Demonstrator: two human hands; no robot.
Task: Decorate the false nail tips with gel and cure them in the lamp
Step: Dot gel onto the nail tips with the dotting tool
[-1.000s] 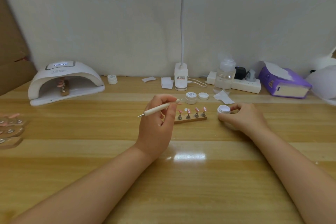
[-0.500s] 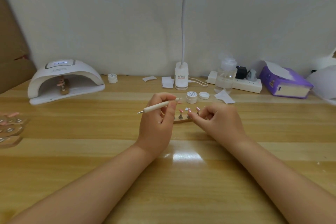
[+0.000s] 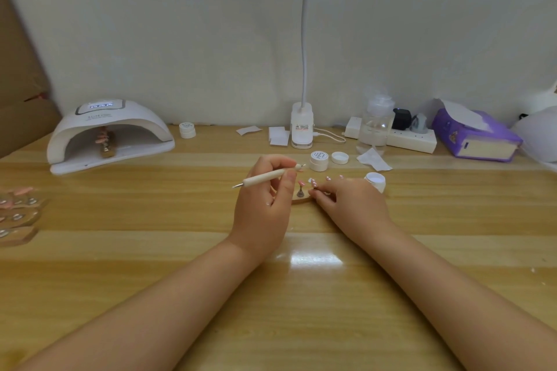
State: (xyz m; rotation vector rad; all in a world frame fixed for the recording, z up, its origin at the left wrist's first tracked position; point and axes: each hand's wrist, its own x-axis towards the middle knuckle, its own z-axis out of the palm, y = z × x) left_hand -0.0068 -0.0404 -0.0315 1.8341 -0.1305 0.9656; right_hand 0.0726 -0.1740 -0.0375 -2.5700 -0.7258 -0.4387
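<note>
Head view: left hand (image 3: 261,205) grips the dotting pen (image 3: 265,177); right hand (image 3: 349,202) pinches the nail stand (image 3: 301,198) at its 3 o'clock end; best steady it before dotting.

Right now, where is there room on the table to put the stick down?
Bare wood lies between the nail lamp and the left hand, and along the near edge of the table around both forearms. It is crowded behind the right hand: jars, a lid, tissue scraps.
</note>
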